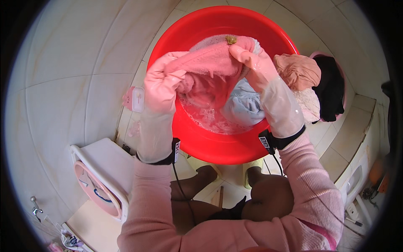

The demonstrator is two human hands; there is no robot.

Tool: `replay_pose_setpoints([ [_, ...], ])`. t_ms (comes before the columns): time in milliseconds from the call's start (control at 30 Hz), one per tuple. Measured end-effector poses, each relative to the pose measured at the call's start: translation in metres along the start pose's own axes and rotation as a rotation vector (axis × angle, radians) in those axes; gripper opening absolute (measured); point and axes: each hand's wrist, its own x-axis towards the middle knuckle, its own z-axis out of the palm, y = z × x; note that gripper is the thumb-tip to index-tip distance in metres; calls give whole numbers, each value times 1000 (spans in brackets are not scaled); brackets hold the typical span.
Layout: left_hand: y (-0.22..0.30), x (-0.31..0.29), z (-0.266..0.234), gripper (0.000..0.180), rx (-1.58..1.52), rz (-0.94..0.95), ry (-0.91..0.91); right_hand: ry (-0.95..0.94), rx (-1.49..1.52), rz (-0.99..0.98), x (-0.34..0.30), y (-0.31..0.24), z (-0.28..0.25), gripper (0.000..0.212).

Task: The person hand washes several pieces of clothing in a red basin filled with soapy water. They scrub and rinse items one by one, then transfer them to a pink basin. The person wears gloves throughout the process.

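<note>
Both my hands wear pink rubber gloves with pale, translucent cuffs. A wet pink knitted cloth point(210, 63) is stretched between them above a large red basin point(226, 157). My left hand point(163, 80) is closed round the cloth's left side. On the other side, my right hand point(254, 61) grips its upper edge, thumb pressed on top. A small yellowish-brown lump point(231, 39) sits on the cloth by that thumb; its kind is unclear. Sudsy water point(205, 117) fills the basin's bottom, where a light blue cloth point(245, 105) lies bunched below my right hand.
Right of the basin, peach cloth point(297, 70), white textured cloth point(308, 103) and black cloth point(329, 90) are heaped in a pink tub point(345, 90). A soap box point(137, 99) stands left. Nearer are a white stand point(107, 161) and a wall tap point(36, 208). A tiled ledge point(352, 130) borders the right.
</note>
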Motion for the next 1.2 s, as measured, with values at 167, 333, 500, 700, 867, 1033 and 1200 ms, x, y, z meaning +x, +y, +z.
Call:
replay_pose_setpoints([
  [167,-9,7,14,45,217,147,-118,155,-175,101,-6,2,19,23],
  [333,-95,26,-44,46,765,-35,119,496,-743,243,10,36,-19,36],
  [500,-209,-12,-42,27,1416,-524,180,456,-902,396,6,75,-46,33],
  [700,-220,-13,-102,37,1477,-641,-79,565,-854,391,2,68,-54,25],
  [867,-113,9,-89,18,290,-712,240,524,-777,398,-2,62,-45,27],
  [1033,-17,4,-48,14,54,-263,91,487,-753,242,3,63,-33,29],
  [1200,-75,5,-95,21,788,-290,188,601,-609,212,9,56,-35,22],
])
